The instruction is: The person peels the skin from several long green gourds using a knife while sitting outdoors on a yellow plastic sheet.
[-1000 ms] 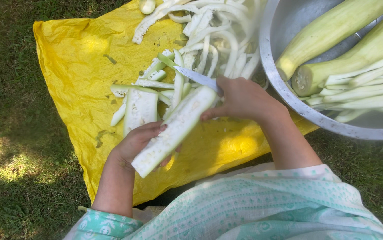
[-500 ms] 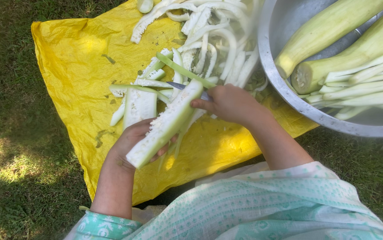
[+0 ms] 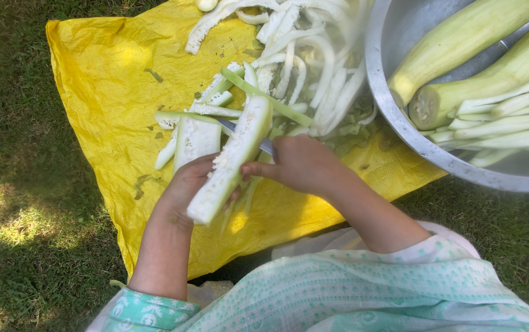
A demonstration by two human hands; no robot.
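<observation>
My left hand (image 3: 181,189) grips the near end of a long pale green gourd piece (image 3: 232,155), its white seedy inside facing up. My right hand (image 3: 301,163) holds a knife (image 3: 235,130) whose blade passes behind the gourd piece, the thumb resting against its side. A thin green strip (image 3: 264,96) lies across the far end of the piece. Both hands are above a yellow sheet (image 3: 111,92) spread on grass.
A heap of white gourd strips and peelings (image 3: 301,55) lies on the sheet's far side, with a flat cut slab (image 3: 195,140) near my left hand. A large metal bowl (image 3: 412,138) at right holds two peeled gourds (image 3: 467,37) and cut sticks (image 3: 504,123). Grass surrounds the sheet.
The gourd piece has tilted more upright and swung left. My right hand has drawn the knife back toward me along the piece.
</observation>
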